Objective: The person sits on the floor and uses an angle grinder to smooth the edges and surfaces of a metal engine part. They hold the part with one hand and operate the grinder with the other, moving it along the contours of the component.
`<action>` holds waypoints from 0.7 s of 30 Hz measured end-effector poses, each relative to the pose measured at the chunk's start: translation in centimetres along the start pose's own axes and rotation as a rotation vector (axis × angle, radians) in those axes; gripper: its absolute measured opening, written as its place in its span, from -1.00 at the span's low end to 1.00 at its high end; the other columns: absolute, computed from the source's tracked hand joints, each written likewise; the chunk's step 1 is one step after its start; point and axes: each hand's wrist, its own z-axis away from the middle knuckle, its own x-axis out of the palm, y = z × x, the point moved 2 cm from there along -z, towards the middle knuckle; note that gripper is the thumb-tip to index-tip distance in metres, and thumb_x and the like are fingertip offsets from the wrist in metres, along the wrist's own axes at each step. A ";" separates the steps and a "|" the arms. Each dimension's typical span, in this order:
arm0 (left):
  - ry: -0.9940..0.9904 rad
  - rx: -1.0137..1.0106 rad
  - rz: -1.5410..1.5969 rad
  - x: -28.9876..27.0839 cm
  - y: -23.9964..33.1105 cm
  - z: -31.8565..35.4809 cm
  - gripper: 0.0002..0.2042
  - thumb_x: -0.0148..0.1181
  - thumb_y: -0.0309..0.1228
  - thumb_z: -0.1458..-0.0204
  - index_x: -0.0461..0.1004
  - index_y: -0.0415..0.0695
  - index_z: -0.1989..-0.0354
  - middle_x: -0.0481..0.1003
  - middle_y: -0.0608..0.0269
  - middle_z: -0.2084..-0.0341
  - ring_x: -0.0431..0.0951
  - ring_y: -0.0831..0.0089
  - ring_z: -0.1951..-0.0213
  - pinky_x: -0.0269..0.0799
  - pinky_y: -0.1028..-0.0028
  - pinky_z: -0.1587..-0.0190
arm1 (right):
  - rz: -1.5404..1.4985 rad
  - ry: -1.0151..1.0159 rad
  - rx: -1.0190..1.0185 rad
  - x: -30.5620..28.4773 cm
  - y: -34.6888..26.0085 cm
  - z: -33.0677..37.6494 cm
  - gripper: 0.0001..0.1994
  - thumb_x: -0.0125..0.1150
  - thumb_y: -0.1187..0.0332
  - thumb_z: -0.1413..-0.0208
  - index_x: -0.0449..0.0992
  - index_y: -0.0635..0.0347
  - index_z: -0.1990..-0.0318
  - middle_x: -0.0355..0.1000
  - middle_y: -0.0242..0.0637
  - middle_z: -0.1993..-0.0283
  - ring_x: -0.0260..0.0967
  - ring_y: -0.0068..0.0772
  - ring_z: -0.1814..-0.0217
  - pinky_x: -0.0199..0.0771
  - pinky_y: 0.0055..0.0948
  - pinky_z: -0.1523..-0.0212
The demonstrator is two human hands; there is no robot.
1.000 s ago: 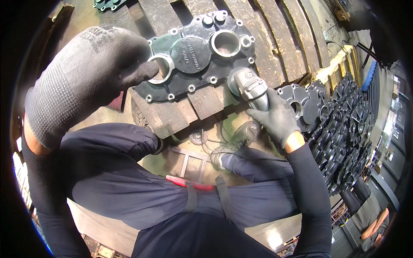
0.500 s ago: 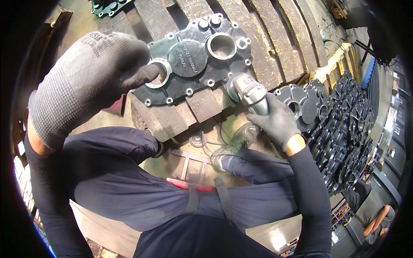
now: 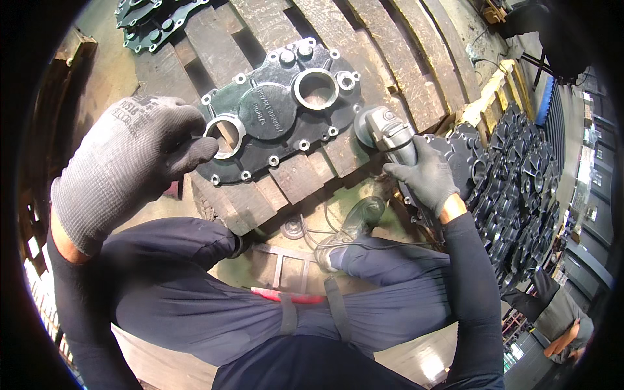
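Observation:
My right hand [image 3: 426, 172], in a grey glove, is wrapped round the body of an angle grinder [image 3: 390, 133]. The grinder's disc is beside the right end of a black metal cover casting [image 3: 266, 110]; whether they touch I cannot tell. This casting lies flat on a wooden pallet [image 3: 286, 182]. It has two large bright-rimmed holes and several small bolt holes round its edge. At its left end is my gloved left hand [image 3: 140, 149], its fingers curled and thumb folded in. The thumb overlaps the left hole's rim in view, and what the fingers hold, if anything, is hidden.
More dark castings [image 3: 159, 23] lie at the far left of the pallet. A large pile of black castings [image 3: 513, 175] stands to the right. Below the pallet are a cable, a metal frame [image 3: 283, 260] and my shoes. Another person [image 3: 556, 325] is at the lower right.
The grinder has shifted right, away from the casting's right end. My left hand has drawn back left and nearer, off most of the left hole. The whole view has shifted slightly.

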 end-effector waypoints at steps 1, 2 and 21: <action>-0.012 -0.021 0.028 0.0 -0.2 -0.1 -0.76 0.46 -0.33 -0.28 0.74 -0.28 0.06 0.68 0.01 0.29 0.74 0.12 0.25 0.63 0.24 0.08 | 0.018 -0.005 0.002 0.3 0.2 -0.2 -0.25 0.63 -0.15 -0.08 0.59 0.15 -0.30 0.72 0.12 -0.07 0.69 0.23 -0.16 0.62 0.10 -0.24; -0.023 -0.035 0.053 0.0 -0.3 -0.1 -0.75 0.46 -0.33 -0.28 0.73 -0.28 0.06 0.68 0.00 0.28 0.75 0.11 0.24 0.63 0.23 0.08 | 0.037 -0.011 0.004 0.4 0.3 -0.3 -0.24 0.63 -0.16 -0.08 0.59 0.15 -0.30 0.72 0.11 -0.07 0.69 0.23 -0.17 0.62 0.09 -0.24; -0.015 0.002 0.062 -0.1 0.2 -0.8 -0.75 0.46 -0.33 -0.27 0.73 -0.29 0.06 0.66 0.02 0.29 0.74 0.13 0.23 0.62 0.21 0.11 | -0.055 -0.060 0.041 -0.9 -1.8 -1.0 -0.28 0.64 -0.06 -0.08 0.60 0.28 -0.26 0.69 0.20 -0.12 0.68 0.21 -0.21 0.62 0.04 -0.27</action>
